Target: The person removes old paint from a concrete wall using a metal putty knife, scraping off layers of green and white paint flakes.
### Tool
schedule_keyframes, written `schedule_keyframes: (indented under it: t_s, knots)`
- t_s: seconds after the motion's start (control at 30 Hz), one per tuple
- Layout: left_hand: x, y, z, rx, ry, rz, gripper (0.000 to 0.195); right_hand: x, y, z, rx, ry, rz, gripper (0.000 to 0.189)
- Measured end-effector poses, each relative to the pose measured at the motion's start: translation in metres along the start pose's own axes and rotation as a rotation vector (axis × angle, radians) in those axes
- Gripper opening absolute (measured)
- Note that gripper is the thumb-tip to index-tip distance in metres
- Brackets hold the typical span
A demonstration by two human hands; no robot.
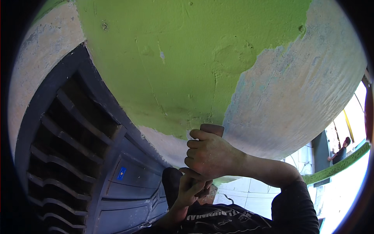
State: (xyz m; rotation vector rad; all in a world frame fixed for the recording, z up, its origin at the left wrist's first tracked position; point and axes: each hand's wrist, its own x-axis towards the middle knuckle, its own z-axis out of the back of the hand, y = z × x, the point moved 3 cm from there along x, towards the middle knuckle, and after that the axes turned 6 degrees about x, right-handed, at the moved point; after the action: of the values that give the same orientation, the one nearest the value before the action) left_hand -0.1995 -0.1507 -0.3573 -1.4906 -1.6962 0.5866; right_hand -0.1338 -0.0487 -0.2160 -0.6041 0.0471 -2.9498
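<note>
My right hand (209, 155) is closed around a hammer, whose blunt, dull head (212, 129) shows above the fist, close to the wall. Below it, my left hand (194, 188) has its fingers curled around something mostly hidden under the right fist; what it is, I cannot tell. In front stands a wall with green paint (175, 67) on its upper left part. A ragged edge of the paint borders bare pale plaster (283, 96) to the right and below. Small pits and cracks mark the painted surface.
A blue-grey door (128, 178) with a small blue sticker stands at the left, below a barred frame opening (67, 134). White floor tiles (248, 190) lie below the wall. At the far right, another person (340, 153) is beyond a green curved ledge (339, 168).
</note>
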Motion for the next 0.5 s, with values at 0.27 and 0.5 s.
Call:
schedule_keyframes:
  t_s: [0.27,0.5]
  knots:
    - [0.022,-0.004,-0.012,0.063,-0.046,-0.048,0.027,-0.005,-0.014,0.002,-0.013,-0.098,-0.031,0.037]
    - [0.036,-0.009,-0.015,0.06,-0.072,-0.137,0.022,-0.002,-0.027,0.009,0.005,-0.214,-0.056,0.036]
